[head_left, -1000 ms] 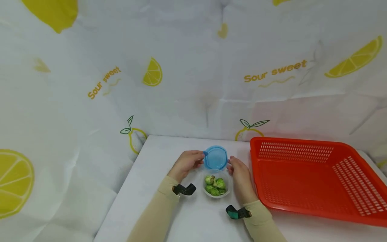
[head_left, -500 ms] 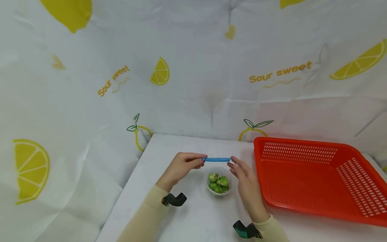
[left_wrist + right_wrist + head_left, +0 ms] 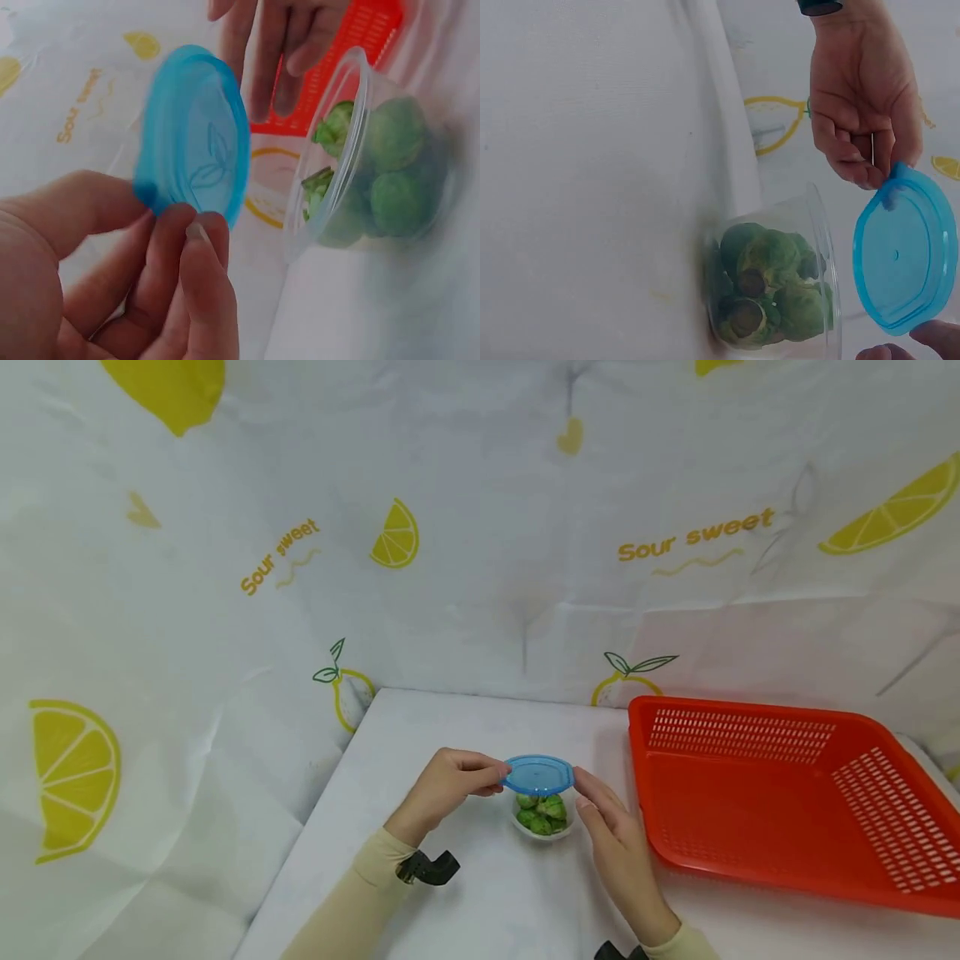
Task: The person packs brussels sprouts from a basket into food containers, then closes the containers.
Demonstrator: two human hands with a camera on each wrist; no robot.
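My left hand pinches the tab of a clear blue plastic lid between thumb and fingers. The lid is held tilted above a clear plastic bowl, apart from its rim. Several Brussels sprouts fill the bowl, which stands upright on the white table. At the lid's right edge my right hand has its forefinger tip against the rim, its thumb apart from it. In the left wrist view the fingers of my right hand look straight. A leaf design is moulded into the lid.
A large red plastic basket with slotted walls stands on the table, close to my right hand. Behind the table hangs a white sheet printed with lemons and lettering.
The lid lay flat-faced to the head view beyond the bowl, then was raised edge-on, and now sits nearer and partly over the bowl. The view has shifted slightly; basket and bowl stay put.
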